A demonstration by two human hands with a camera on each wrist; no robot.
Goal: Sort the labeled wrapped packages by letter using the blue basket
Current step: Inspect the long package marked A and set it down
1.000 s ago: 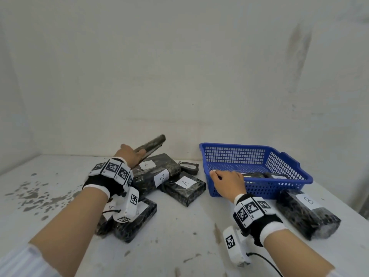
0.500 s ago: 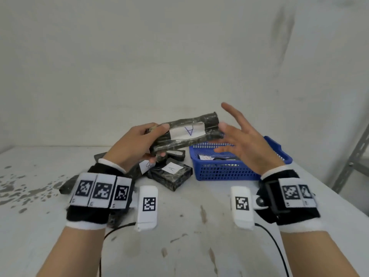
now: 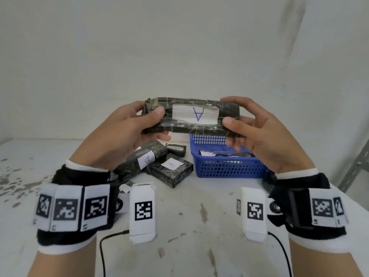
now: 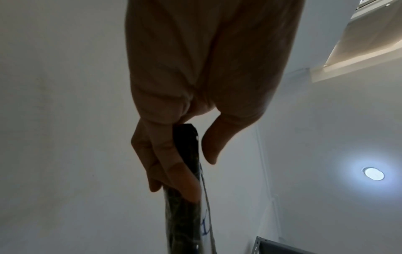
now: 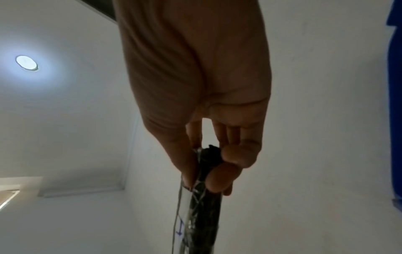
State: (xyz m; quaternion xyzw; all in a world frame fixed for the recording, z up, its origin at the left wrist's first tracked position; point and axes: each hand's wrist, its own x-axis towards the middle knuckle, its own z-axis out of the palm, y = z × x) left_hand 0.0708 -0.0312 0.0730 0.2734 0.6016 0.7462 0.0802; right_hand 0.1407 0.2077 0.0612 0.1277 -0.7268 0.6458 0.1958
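I hold a flat, dark marbled package (image 3: 191, 117) level in the air, its white label showing a blue "A" upside down. My left hand (image 3: 139, 124) pinches its left end, thumb on the front, fingers behind. My right hand (image 3: 245, 124) pinches its right end the same way. Both wrist views show the package edge-on (image 4: 187, 197) (image 5: 204, 197) between thumb and fingers. Below it, the blue basket (image 3: 229, 168) stands on the table with dark packages inside. A "B" package (image 3: 143, 158) and an "A" package (image 3: 171, 170) lie left of the basket.
A small dark package (image 3: 176, 149) lies behind the pile. The white table (image 3: 189, 226) is stained, with grey blotches at the far left. White walls close the back. A metal shelf post (image 3: 357, 162) stands at the right. Cables trail from both wrist units.
The left hand lifted the "A" package off the pile and brought it up in front of me. The right hand left the basket rim and took hold of its right end.
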